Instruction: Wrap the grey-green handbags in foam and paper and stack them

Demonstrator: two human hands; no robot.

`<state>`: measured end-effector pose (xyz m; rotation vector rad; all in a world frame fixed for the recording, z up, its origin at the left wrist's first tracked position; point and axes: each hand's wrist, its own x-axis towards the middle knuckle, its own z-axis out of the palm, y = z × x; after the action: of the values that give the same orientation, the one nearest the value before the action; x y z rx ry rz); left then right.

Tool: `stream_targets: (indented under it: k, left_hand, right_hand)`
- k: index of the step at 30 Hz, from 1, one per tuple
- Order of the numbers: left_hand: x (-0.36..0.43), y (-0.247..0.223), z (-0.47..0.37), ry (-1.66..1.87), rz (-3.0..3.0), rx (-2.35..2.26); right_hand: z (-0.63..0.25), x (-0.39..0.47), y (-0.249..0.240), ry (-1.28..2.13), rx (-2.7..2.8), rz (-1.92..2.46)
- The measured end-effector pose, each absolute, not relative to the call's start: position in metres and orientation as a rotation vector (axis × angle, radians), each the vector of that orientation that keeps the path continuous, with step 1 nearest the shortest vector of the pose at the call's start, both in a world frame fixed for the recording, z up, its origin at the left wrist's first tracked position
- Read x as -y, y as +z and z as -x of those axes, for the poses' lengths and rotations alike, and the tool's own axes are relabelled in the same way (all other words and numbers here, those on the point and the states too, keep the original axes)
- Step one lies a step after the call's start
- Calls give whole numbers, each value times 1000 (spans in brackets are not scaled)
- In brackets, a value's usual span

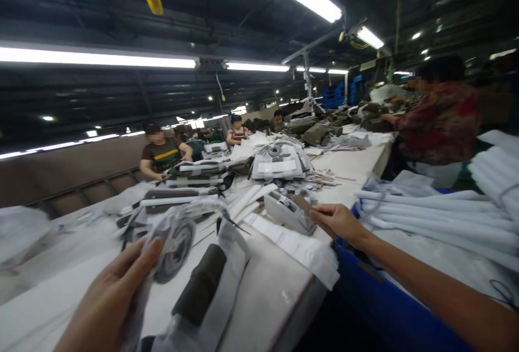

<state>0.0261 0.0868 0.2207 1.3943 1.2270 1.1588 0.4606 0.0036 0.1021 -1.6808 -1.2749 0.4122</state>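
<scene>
Now left hand (pixel 117 281) pinches clear wrap (pixel 203 207) with grey coil (pixel 177 248), over white table (pixel 265 276). Right hand (pixel 338 221) pinches flat brown card (pixel 301 204) by grey bundle (pixel 280 213), near blue bin (pixel 363 292). Looks like holding step, both hands full. Next move likely calls for firm left pinch, since wrap looks floppy.

No readable text in my view

In the head view I can read no word, number, brand or sign. On the wall of the blue bin (pixel 351 271) I see one orange-brown mark (pixel 370 273), but it is too blurred for me to say whether it has letters. To the left of the bin, the white strip (pixel 292 244) and the table (pixel 259 265) show only faint marks, from which I cannot make out any writing.
</scene>
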Motion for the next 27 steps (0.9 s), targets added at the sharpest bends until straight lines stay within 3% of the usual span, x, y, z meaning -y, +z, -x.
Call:
stream_targets:
  k: [5,11,14,21,27]
  left_hand:
    - [-73,224,-41,1180,-1415,-1004]
    - [-79,217,-32,1204,-1488,-903]
    - [-77,219,-31,1197,-1503,-890]
    - [-74,220,-33,1153,-1560,-848]
    - [-66,223,-33,1114,-1759,-862]
  right_hand:
    - [-370,-31,121,844,1341,1412]
    - [-322,-75,94,604,1499,1545]
    - [-313,-73,104,458,1465,1505]
    - [-261,-24,175,818,1503,1241]
    - [-232,-37,192,854,1487,1233]
